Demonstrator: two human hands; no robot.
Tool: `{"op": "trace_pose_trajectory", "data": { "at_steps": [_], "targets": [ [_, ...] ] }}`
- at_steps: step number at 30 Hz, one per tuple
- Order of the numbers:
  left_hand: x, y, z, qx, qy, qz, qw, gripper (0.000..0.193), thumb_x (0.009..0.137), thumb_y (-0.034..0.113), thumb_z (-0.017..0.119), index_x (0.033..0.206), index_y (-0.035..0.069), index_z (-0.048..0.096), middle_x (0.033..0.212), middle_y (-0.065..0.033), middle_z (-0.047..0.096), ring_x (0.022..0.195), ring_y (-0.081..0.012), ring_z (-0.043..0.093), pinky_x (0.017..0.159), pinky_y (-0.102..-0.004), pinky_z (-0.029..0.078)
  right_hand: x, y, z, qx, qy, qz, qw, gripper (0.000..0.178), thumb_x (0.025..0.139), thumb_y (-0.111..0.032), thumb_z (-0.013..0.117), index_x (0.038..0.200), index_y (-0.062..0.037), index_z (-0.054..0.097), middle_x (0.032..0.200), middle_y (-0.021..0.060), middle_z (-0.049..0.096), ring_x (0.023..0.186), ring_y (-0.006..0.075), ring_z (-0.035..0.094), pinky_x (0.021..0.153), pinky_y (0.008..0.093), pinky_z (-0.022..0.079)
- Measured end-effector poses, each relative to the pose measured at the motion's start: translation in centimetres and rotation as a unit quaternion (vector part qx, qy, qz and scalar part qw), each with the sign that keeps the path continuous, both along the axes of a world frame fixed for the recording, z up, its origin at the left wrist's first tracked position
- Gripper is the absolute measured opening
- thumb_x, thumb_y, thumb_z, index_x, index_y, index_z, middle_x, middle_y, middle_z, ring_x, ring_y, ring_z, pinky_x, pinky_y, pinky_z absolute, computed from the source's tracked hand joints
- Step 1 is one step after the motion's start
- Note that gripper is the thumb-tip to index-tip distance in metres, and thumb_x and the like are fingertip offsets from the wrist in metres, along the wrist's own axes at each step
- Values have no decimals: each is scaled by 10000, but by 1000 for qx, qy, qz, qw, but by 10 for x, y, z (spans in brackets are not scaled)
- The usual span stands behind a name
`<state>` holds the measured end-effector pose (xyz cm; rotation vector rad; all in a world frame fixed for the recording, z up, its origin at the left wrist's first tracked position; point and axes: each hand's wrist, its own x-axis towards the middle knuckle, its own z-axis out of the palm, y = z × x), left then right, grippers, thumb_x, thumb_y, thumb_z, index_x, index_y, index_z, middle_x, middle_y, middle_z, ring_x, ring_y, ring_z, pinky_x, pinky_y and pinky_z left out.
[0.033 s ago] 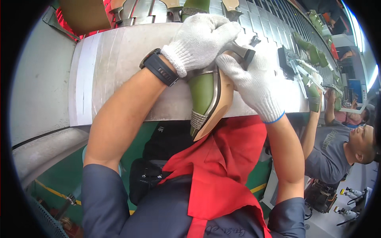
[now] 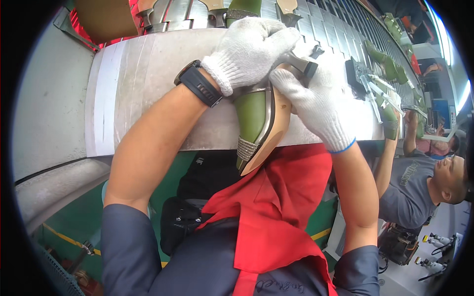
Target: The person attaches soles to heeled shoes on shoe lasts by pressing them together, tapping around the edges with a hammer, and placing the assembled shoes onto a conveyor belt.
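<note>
Both my hands wear white knitted gloves and grip a green high-heeled shoe above the near edge of the grey worktable. Its toe, banded with sparkling stones, points down toward me, and the tan sole faces right. My left hand is closed over the back of the shoe, close to the heel. Against the sole lies the thumb of my right hand, whose other fingers are mostly hidden behind the heel and shoe. What the left fingertips press on is also hidden.
Beyond the table runs a slatted metal conveyor carrying shoes. A grey machine wall stands at the left. White-handled tools lie to the right. Farther right, a person in a grey shirt reaches toward another green shoe.
</note>
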<state>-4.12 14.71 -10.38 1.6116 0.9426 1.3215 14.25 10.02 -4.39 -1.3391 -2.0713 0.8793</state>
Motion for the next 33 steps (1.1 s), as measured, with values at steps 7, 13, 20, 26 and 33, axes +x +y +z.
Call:
{"op": "trace_pose_trajectory", "data": {
  "at_steps": [7, 13, 20, 26, 33],
  "targets": [
    [3, 1, -4, 10, 1, 17, 1000, 328, 1110, 237, 629, 1066, -50, 782, 986, -73, 775, 941, -127, 703, 876, -304, 572, 9, -3, 10, -64, -51, -4, 997, 464, 964, -327, 842, 1223, 45, 743, 842, 72, 709, 759, 122, 668, 693, 320, 575],
    [5, -2, -1, -19, -21, 20, 999, 324, 1113, 252, 644, 1073, -36, 786, 955, -59, 768, 928, -125, 701, 877, -302, 569, 8, -5, 1, -21, -91, -33, 995, 541, 916, -358, 882, 1230, 58, 736, 841, 67, 725, 753, 133, 683, 697, 318, 582],
    [-24, -15, 9, 46, 71, 17, 996, 388, 1076, 340, 720, 1243, -10, 737, 1213, -87, 728, 1141, -144, 654, 1027, -320, 528, 2, 7, -17, 1, 91, -25, 996, 452, 903, -372, 879, 1132, 6, 785, 1015, 148, 802, 921, 213, 777, 815, 373, 619],
    [-40, -121, -5, 21, -52, 176, 983, 664, 841, 245, 955, 1342, -26, 613, 1207, -140, 708, 1170, -232, 679, 1018, -393, 567, 21, -10, -9, 169, -41, 65, 983, 471, 908, -233, 875, 1309, -29, 737, 1217, 161, 761, 1114, 243, 739, 1014, 383, 569],
    [-34, -159, -4, 90, 203, 160, 962, 786, 761, 167, 1014, 1433, -6, 644, 1397, -200, 683, 1313, -342, 676, 1122, -437, 543, 25, -10, -10, 255, -77, 200, 943, 614, 816, -336, 903, 1348, -89, 719, 1388, 177, 680, 1318, 412, 613, 1140, 507, 468]
  ]
}}
